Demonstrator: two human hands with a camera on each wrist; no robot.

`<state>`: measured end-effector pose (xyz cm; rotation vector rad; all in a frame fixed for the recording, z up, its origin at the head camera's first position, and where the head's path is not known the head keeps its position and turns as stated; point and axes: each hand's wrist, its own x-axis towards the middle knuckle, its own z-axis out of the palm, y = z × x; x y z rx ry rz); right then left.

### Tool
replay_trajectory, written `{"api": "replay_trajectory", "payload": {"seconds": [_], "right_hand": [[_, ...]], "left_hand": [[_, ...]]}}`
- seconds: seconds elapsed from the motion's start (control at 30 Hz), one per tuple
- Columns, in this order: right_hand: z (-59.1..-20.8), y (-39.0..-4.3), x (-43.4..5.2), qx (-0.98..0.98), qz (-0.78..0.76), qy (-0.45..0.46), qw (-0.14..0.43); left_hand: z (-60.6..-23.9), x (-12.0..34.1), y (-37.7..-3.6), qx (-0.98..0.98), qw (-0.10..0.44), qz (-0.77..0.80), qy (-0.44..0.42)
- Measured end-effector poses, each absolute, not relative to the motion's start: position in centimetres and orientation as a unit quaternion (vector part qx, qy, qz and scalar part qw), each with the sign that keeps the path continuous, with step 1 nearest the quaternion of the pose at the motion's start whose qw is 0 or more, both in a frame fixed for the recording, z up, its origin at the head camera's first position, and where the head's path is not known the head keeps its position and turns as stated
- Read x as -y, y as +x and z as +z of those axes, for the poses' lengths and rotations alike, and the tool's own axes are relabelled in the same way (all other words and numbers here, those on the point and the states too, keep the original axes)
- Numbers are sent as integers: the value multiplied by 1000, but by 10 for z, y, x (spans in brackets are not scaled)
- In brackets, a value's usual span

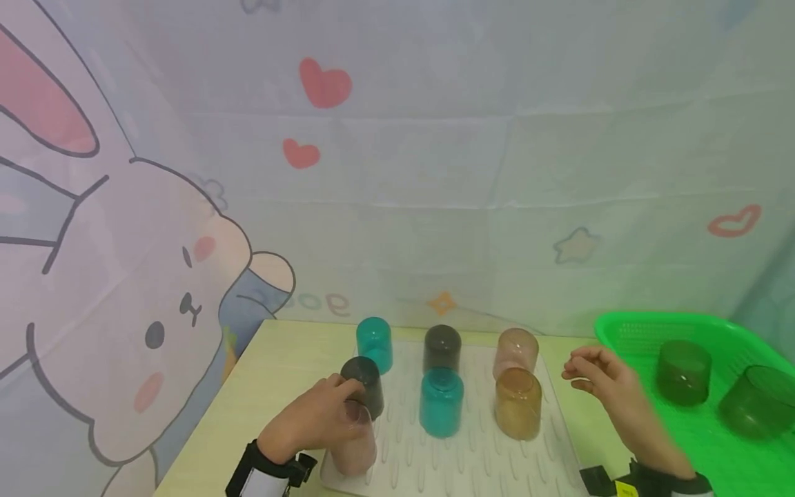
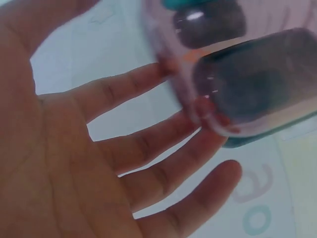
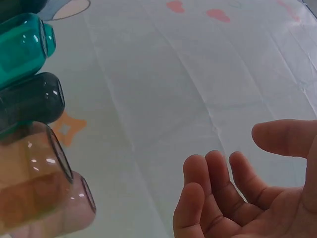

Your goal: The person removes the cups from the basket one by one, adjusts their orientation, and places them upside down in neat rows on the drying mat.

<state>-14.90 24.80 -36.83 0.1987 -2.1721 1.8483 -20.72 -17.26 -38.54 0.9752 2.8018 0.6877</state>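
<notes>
My left hand (image 1: 319, 421) is at the upturned base of a clear pink glass (image 1: 355, 452) on the front left of a white ridged drying mat (image 1: 459, 462). In the left wrist view its fingers (image 2: 143, 144) reach out fairly straight, some tips touching the glass, the thumb spread away. Just behind stands a dark grey glass (image 1: 366, 386). My right hand (image 1: 611, 386) hovers between the mat and a green basket (image 1: 677, 321), fingers loosely bent and holding nothing. Nearest to it on the mat are an amber glass (image 1: 518, 407) and another pink glass (image 1: 517, 348).
Also upside down on the mat are a front teal glass (image 1: 442, 407), a back teal glass (image 1: 375, 342) and a back grey glass (image 1: 442, 345). Two glasses, one (image 1: 683, 373) farther left, lie in the basket. A printed cloth (image 1: 435, 172) hangs behind the yellow table (image 1: 279, 352).
</notes>
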Motion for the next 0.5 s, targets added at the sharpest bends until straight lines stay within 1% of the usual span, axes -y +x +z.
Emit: {"api": "replay_trajectory", "payload": {"seconds": [0.07, 0.13, 0.23, 0.33, 0.4, 0.5], "right_hand": [[-356, -149, -250, 805, 575, 67, 129], [-342, -149, -253, 861, 494, 67, 103], [-320, -148, -259, 928, 363, 78, 38], [-302, -152, -268, 957, 274, 90, -22], [-295, -157, -276, 966, 235, 98, -46], [-290, -167, -295, 974, 196, 99, -60]], "left_hand": [[-380, 174, -209, -918, 42, 236, 315], [-375, 175, -210, -916, 32, 246, 315], [-367, 175, -211, -911, 6, 258, 322], [-361, 173, -212, -908, -18, 258, 331], [-358, 172, -212, -907, -28, 257, 333], [-354, 169, -212, -907, -33, 257, 333]]}}
